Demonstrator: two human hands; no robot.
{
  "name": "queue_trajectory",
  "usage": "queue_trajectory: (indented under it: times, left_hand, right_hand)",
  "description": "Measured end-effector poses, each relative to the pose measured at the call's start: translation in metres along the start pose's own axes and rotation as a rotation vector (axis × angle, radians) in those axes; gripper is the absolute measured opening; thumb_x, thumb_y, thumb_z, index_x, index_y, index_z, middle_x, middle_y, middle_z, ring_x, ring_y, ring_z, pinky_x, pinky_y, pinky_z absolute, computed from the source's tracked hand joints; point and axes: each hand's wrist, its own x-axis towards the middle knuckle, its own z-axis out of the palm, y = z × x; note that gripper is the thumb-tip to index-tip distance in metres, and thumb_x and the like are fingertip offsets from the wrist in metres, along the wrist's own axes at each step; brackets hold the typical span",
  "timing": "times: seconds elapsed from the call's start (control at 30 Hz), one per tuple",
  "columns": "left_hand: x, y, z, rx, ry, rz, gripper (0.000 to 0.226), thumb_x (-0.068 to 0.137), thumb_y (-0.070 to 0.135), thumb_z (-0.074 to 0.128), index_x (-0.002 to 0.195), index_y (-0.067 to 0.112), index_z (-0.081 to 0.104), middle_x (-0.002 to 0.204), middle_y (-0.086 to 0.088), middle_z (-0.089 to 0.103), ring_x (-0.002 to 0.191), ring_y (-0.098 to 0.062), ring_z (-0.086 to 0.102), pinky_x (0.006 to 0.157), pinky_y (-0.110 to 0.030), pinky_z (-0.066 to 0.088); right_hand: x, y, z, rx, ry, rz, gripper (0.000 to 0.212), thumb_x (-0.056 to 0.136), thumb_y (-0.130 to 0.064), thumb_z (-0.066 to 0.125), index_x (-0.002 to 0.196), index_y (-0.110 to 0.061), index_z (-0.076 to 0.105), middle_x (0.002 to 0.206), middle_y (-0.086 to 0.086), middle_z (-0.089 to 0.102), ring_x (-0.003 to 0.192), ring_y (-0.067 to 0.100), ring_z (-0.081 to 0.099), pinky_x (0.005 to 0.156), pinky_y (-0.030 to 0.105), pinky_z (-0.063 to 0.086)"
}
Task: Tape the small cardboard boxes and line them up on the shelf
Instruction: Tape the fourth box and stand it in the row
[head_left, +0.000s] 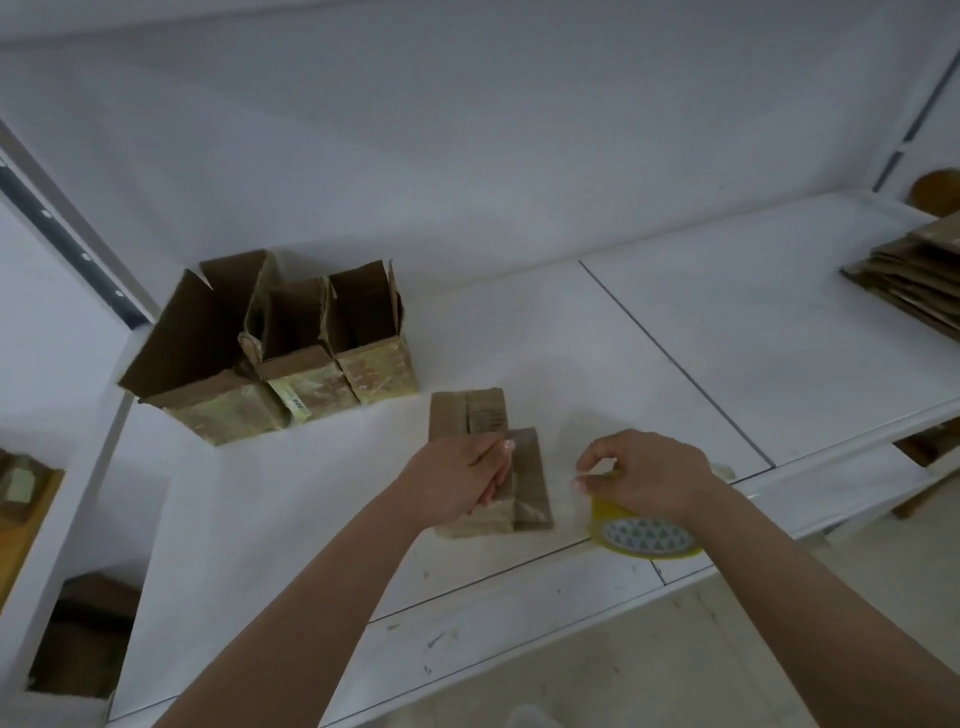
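Left hand (457, 480): presses the small cardboard box (491, 467) flat, frame centre.
Right hand (649, 480): pinches tape from the yellow roll (641, 535).
Tip: keep the strip taut and centred.

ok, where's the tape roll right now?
Head view: the tape roll is at the shelf's front edge, under the right hand, just right of the flattened box.
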Motion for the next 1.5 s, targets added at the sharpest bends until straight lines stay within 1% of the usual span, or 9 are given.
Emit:
queue_trajectory:
  times: [0.2, 0.5, 0.57, 0.77, 0.97, 1.17, 1.27, 1.37, 1.5]
  left_hand:
    - [-0.003, 0.023, -0.005, 0.397, -0.206, -0.003, 0.041, 0.105, 0.044, 0.028, 0.078, 0.022, 0.051, 0.072, 0.006, 0.050, 0.071, -0.011, 0.049, 0.070, -0.031, 0.040]
    - [0.007, 0.054, 0.014, 0.826, -0.198, -0.103, 0.042, 0.105, 0.039, 0.028, 0.095, 0.017, 0.062, 0.099, -0.003, 0.062, 0.098, -0.024, 0.060, 0.088, -0.041, 0.050]
    - [0.006, 0.052, 0.011, 0.759, -0.195, -0.088, 0.041, 0.105, 0.041, 0.027, 0.089, 0.018, 0.057, 0.087, 0.001, 0.056, 0.090, -0.020, 0.057, 0.084, -0.035, 0.048]
    - [0.003, 0.019, -0.006, -0.119, -0.057, -0.279, 0.045, 0.098, 0.050, 0.045, 0.069, 0.017, 0.050, 0.062, 0.003, 0.055, 0.052, -0.006, 0.053, 0.067, -0.025, 0.049]
    - [0.013, 0.022, 0.024, 0.437, 0.188, -0.313, 0.027, 0.082, 0.045, 0.063, 0.075, 0.024, 0.047, 0.077, 0.004, 0.057, 0.074, -0.016, 0.056, 0.063, -0.029, 0.044]
    - [0.013, 0.028, 0.030, 0.499, 0.213, -0.316, 0.027, 0.080, 0.038, 0.060, 0.071, 0.027, 0.037, 0.073, 0.008, 0.050, 0.072, -0.016, 0.053, 0.060, -0.028, 0.041]
    - [0.015, 0.027, 0.022, 0.345, 0.269, -0.333, 0.035, 0.081, 0.054, 0.060, 0.096, 0.023, 0.053, 0.083, 0.008, 0.059, 0.079, -0.015, 0.060, 0.066, -0.030, 0.047]
    - [0.018, 0.027, 0.017, 0.398, 0.432, -0.369, 0.070, 0.079, 0.069, 0.059, 0.124, 0.019, 0.043, 0.089, 0.008, 0.053, 0.089, -0.022, 0.064, 0.065, -0.031, 0.040]
    - [0.018, 0.023, 0.018, 0.577, 0.325, -0.466, 0.087, 0.085, 0.065, 0.056, 0.148, 0.012, 0.026, 0.103, 0.000, 0.062, 0.099, -0.024, 0.064, 0.068, -0.032, 0.043]
  right_hand:
    - [-0.003, -0.002, 0.002, 0.050, 0.006, -0.015, 0.017, 0.085, -0.059, 0.059, 0.086, -0.047, 0.071, 0.089, -0.026, 0.061, 0.087, 0.002, 0.059, 0.073, 0.025, 0.044]
    - [-0.013, -0.004, 0.001, 0.141, 0.082, -0.020, 0.021, 0.086, -0.057, 0.060, 0.071, -0.045, 0.067, 0.079, -0.023, 0.065, 0.079, 0.003, 0.063, 0.078, 0.031, 0.054]
    - [-0.014, 0.001, -0.001, 0.183, 0.102, -0.002, 0.022, 0.086, -0.057, 0.062, 0.069, -0.044, 0.067, 0.075, -0.023, 0.064, 0.075, 0.000, 0.062, 0.076, 0.029, 0.052]
    - [-0.016, 0.023, 0.003, 0.190, 0.118, 0.081, 0.021, 0.085, -0.059, 0.062, 0.078, -0.043, 0.072, 0.076, -0.029, 0.059, 0.073, -0.006, 0.053, 0.061, 0.020, 0.036]
    - [-0.013, 0.025, 0.006, 0.187, 0.126, 0.100, 0.021, 0.085, -0.060, 0.061, 0.077, -0.042, 0.070, 0.081, -0.026, 0.061, 0.080, 0.001, 0.058, 0.058, 0.018, 0.031]
    - [-0.012, 0.023, 0.010, 0.170, 0.118, 0.077, 0.021, 0.087, -0.056, 0.060, 0.081, -0.040, 0.071, 0.082, -0.021, 0.061, 0.086, 0.006, 0.061, 0.071, 0.026, 0.043]
    - [-0.013, 0.022, 0.009, 0.168, 0.120, 0.071, 0.020, 0.088, -0.056, 0.060, 0.082, -0.040, 0.071, 0.082, -0.021, 0.061, 0.085, 0.006, 0.061, 0.072, 0.026, 0.045]
    - [-0.012, 0.021, 0.009, 0.191, 0.121, 0.086, 0.019, 0.087, -0.055, 0.061, 0.079, -0.040, 0.070, 0.084, -0.020, 0.064, 0.086, 0.007, 0.062, 0.076, 0.027, 0.048]
    - [-0.012, 0.023, 0.007, 0.249, 0.135, 0.122, 0.020, 0.085, -0.055, 0.063, 0.073, -0.040, 0.068, 0.077, -0.023, 0.060, 0.082, 0.006, 0.061, 0.075, 0.027, 0.048]
